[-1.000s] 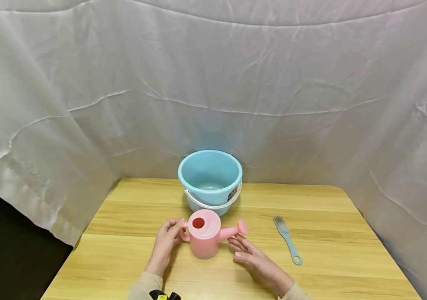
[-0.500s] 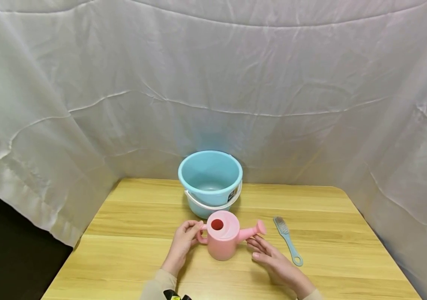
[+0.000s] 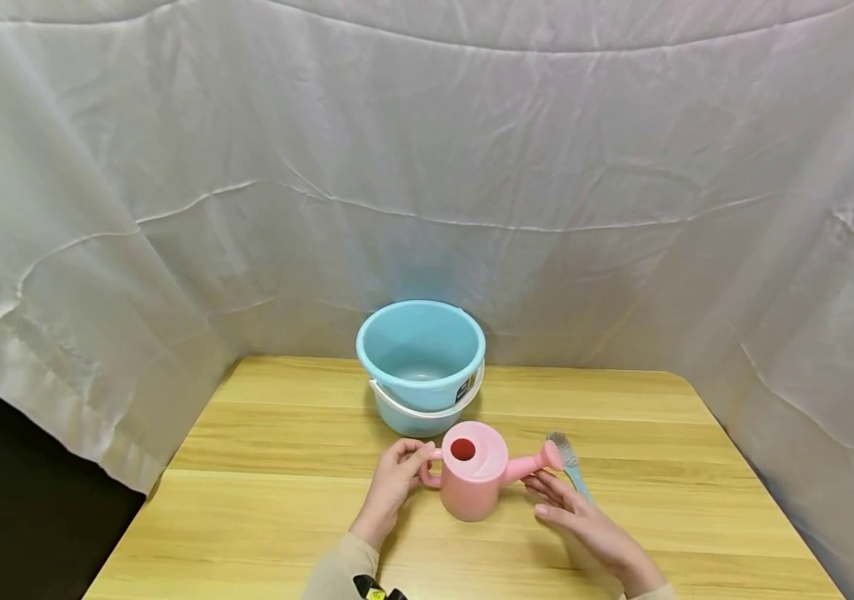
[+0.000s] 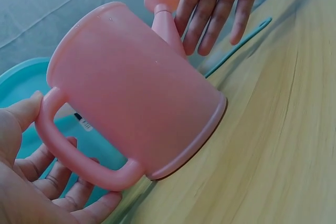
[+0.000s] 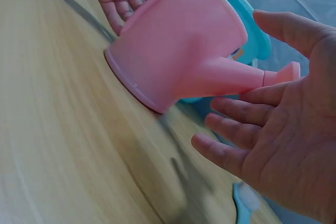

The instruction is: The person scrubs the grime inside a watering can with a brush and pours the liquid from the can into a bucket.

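A pink toy watering can point(image 3: 471, 493) stands upright near the middle of the table, its red filling hole showing on top and its spout pointing right. My left hand point(image 3: 389, 490) grips the can's loop handle point(image 4: 84, 166), thumb at the upper end and fingers behind the loop. With fingers straight and spread, my right hand point(image 3: 584, 527) touches the spout point(image 5: 226, 80) from below, close to the sprinkler head. A light blue brush point(image 3: 573, 472) lies just behind the right hand, its lower handle hidden by that hand in the head view.
Behind the can, a light blue bucket point(image 3: 395, 377) with a white carrying handle point(image 3: 427, 415) stands near the table's back edge. The wooden table point(image 3: 262, 467) is enclosed by grey-white curtains point(image 3: 427, 150) at the back and sides.
Both hands have moved right along the table together with the watering can. The can now overlaps the brush in the head view, while bucket and brush have stayed in place.
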A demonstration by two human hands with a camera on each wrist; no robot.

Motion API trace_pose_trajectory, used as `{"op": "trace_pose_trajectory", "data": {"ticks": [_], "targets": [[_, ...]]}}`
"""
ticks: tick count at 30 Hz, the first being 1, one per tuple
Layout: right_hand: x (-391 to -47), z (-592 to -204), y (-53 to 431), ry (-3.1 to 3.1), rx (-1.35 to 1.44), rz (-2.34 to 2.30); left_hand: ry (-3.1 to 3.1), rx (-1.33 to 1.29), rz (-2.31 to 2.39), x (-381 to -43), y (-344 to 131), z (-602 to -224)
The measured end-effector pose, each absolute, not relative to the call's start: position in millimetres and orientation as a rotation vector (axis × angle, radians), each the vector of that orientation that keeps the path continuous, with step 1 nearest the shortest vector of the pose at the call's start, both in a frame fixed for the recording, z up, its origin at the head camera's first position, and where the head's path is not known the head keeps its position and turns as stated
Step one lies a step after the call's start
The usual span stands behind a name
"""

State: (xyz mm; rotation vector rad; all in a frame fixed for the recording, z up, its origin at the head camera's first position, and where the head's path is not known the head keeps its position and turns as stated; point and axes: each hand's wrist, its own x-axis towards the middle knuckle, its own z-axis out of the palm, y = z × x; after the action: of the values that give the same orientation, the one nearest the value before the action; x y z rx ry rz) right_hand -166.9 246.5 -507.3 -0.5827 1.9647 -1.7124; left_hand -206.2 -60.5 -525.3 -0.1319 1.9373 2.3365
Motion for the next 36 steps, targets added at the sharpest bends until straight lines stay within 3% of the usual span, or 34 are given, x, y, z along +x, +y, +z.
{"op": "trace_pose_trajectory", "data": {"ticks": [21, 30, 36], "targets": [[-169, -504, 274, 2.1, -0.561, -1.644, 1.894, -0.083, 2.365, -208, -35, -527], [-166, -493, 281, 2.242, -0.395, -1.562, 1.902, -0.077, 2.362, -210, -36, -528], [-163, -494, 285, 2.367, -0.143, -1.606, 1.881, -0.084, 2.36, -210, -35, -527]]}}
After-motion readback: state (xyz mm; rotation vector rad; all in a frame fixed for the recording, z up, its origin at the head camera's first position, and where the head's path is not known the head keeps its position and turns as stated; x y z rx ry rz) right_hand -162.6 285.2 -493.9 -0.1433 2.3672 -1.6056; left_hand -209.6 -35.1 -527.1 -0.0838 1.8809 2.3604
